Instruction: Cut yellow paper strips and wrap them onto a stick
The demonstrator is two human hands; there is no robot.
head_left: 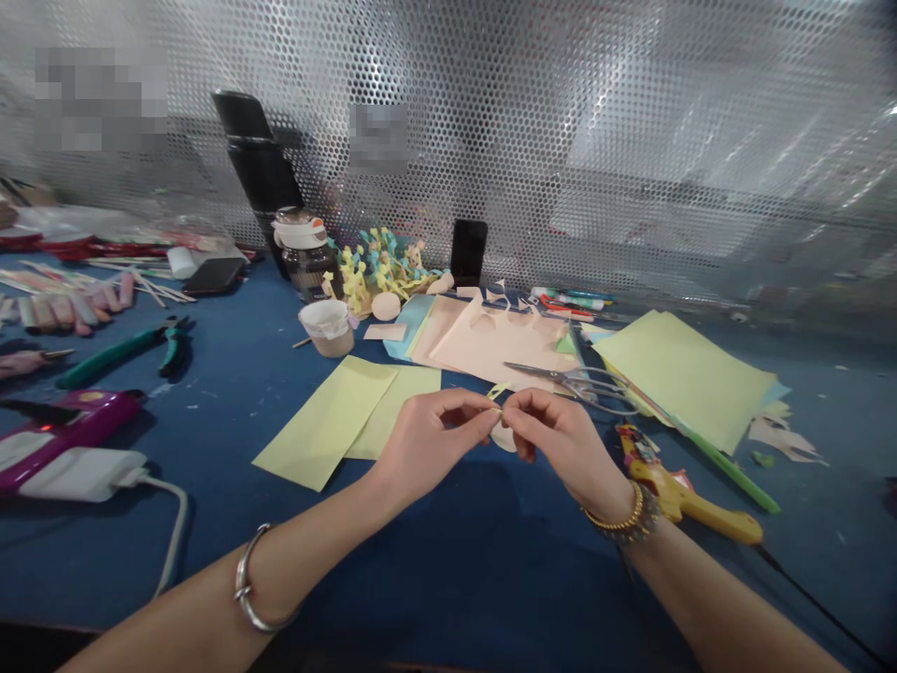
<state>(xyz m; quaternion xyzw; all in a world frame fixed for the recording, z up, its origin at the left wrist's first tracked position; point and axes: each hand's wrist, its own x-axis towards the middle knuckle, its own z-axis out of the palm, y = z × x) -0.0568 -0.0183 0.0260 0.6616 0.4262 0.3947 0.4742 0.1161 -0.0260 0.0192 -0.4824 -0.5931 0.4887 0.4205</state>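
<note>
My left hand (438, 439) and my right hand (561, 444) meet near the middle, thumbs and forefingers pinched together. Between the fingertips is something tiny and pale, mostly hidden. Just behind them shows a small yellow-green paper piece (498, 391), and a round pale piece (505, 436) is partly covered by the fingers. Two yellow-green sheets (326, 425) lie to the left of my left hand. Scissors (581, 381) rest beyond my right hand, their blades over pink paper (462, 341). A yellow glue gun (701, 512) lies to the right of my right wrist.
A paper stack (690, 374) and green cutter (733, 472) lie at right. Behind are a cup (329, 327), jar (308, 262), paper flowers (382, 271) and upright phone (469, 252). Pliers (119, 355) and a purple power strip (84, 425) sit at left, before a perforated metal wall (434, 75).
</note>
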